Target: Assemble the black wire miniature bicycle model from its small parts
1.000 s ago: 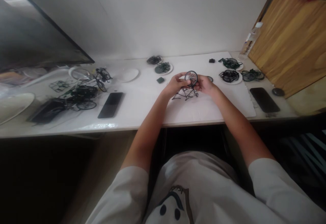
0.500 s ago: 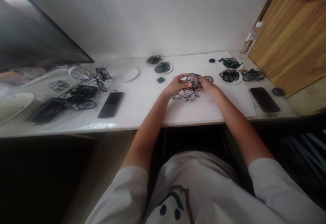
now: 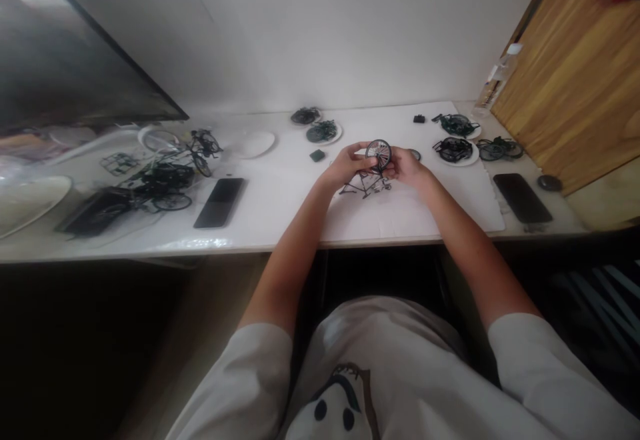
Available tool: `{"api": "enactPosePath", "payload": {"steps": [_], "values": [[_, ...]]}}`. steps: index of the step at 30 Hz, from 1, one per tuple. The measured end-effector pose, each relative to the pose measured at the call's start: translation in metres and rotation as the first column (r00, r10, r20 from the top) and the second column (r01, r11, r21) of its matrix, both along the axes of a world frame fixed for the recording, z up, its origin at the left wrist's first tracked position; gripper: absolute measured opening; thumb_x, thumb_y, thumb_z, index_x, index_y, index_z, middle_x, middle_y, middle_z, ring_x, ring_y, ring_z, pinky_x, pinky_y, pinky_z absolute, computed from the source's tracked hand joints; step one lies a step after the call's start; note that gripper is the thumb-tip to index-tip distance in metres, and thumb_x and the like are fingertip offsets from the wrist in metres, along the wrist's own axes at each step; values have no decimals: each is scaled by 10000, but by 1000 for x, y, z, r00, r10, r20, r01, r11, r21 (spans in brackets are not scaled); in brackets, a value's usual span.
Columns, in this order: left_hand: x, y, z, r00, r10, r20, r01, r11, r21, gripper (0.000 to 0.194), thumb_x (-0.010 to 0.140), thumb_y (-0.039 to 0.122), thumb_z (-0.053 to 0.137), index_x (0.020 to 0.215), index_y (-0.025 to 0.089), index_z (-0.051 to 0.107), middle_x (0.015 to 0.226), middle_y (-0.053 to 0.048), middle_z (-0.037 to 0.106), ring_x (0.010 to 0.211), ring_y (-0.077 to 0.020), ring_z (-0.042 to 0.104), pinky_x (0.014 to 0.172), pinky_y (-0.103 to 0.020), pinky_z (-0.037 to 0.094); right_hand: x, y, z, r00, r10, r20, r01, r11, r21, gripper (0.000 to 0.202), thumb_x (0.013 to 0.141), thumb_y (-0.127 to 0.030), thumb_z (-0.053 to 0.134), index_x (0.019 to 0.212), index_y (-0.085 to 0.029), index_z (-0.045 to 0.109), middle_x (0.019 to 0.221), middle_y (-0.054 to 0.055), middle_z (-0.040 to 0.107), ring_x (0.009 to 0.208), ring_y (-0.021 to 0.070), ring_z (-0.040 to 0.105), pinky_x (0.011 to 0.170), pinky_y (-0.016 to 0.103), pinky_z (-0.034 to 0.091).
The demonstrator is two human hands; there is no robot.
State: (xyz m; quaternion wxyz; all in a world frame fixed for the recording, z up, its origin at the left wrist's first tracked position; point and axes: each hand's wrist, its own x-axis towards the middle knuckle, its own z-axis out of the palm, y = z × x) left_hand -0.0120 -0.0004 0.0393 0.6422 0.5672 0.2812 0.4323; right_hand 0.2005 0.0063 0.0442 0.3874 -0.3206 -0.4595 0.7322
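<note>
Between my hands, a little above the white board, is a dark model bicycle frame [image 3: 357, 187] with a small spoked wheel [image 3: 383, 152] at its upper end. My left hand [image 3: 346, 165] pinches the wheel, thumb across its spokes. My right hand [image 3: 406, 165] is closed at the wheel's right side, where it grips the frame; its fingertips are partly hidden behind the wheel. Another small wheel [image 3: 415, 154] lies flat just beyond my right hand. A dark green block [image 3: 317, 155] rests on the board to the left of my left hand.
Plates of bicycle parts stand at the back [image 3: 340, 135] and right [image 3: 474, 154]. Phones lie left [image 3: 219, 203] and right [image 3: 523, 198]. Model bicycles [image 3: 165, 180] crowd the left. A bottle [image 3: 497, 80] stands by a wooden panel [image 3: 575, 80].
The view has shifted slightly. Both hands keep their grip on the wheel and frame; the wheel appears turned a little, with more of its face showing.
</note>
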Motion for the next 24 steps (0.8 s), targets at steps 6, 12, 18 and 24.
{"api": "enactPosePath", "payload": {"steps": [6,12,18,24], "values": [[0,2,-2,1000,10,-20,-9,1000,13,861,635,459,1067,1326,125,675,909,-89,817,681,-129,745,676,-228,570,-4,-5,6,998,-49,42,49,999,0,213,919,-294,583,740,-218,497,589,-62,303,472,89,247,425,185,228],[2,1,1,999,-22,-37,23,1000,21,831,649,468,1059,1312,132,686,939,-119,827,743,-165,779,740,-258,609,-5,-7,8,997,-46,66,44,998,45,313,950,-422,644,758,-225,494,588,-85,240,495,80,168,442,190,195],[-4,7,-1,995,9,-99,-2,998,68,835,696,441,1036,1385,137,676,966,-131,826,758,-166,777,767,-286,623,-2,-1,3,998,-7,68,2,998,65,323,881,-459,692,763,-235,490,583,-83,256,490,81,177,457,202,155],[-11,19,12,979,22,-204,7,990,140,792,688,406,1039,1344,126,696,853,-95,792,729,-189,779,758,-321,630,-4,-3,7,991,-81,105,79,997,26,292,875,-443,648,751,-238,481,547,-81,279,460,91,208,437,207,145]]}}
